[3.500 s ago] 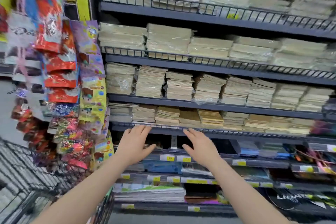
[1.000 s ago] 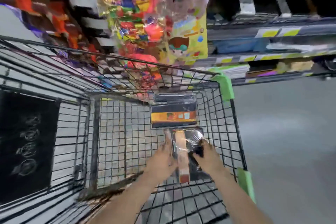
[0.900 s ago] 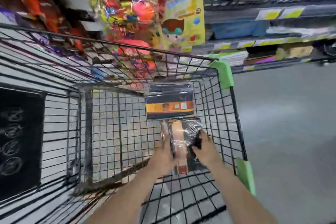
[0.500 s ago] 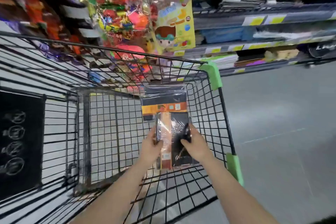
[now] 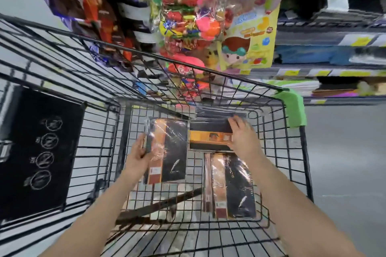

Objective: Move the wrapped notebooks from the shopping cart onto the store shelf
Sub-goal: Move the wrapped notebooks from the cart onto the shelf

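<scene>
Left grip clamped; right grip seemingly flat.

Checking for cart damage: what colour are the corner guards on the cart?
Bright green; the corner guard at the shopping cart's far right corner shows it best, in the head view.

Bright even store light, glare on plastic wrap, motion-blurred shelves at top, wide-angle bending at edges
</scene>
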Demonstrator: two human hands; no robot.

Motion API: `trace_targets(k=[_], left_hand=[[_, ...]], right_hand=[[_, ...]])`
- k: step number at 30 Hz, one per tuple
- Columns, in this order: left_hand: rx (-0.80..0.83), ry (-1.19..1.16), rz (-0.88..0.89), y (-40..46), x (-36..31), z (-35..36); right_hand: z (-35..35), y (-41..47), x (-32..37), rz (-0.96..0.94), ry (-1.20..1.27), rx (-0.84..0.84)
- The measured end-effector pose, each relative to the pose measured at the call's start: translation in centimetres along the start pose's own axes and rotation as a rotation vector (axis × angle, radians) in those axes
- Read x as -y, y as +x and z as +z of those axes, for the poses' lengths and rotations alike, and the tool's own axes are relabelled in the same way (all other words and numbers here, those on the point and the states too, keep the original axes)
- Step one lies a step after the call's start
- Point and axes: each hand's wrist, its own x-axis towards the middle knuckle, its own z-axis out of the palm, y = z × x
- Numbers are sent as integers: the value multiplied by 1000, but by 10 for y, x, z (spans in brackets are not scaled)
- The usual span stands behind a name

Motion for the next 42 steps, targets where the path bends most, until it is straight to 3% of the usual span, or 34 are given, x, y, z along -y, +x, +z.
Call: trace_targets(k=[7,16,18,21,26,31,42], left_hand=[[-6,46,-43,8,15,6],[-6,65,39,-43,-21,-10],[-40,86,58,-61,-26,-20],[-12,90,77,-87,-29,-32],[32,142,185,-143,-35,-40],[135,139,342,-199,-48,-19],[126,383,465,-265,-77,55]], right_hand=[[9,1,0,-4,-232,-39],[-38,-56,11,-8,-97,-141],[-51,-78,13,29,-54,-89],[-66,-122,15,155,152,-104],[-78,-207,19,341,677,-268],[-63,-267,3,488,1058,-232],[-70,-354,-74,552,1349,-316]])
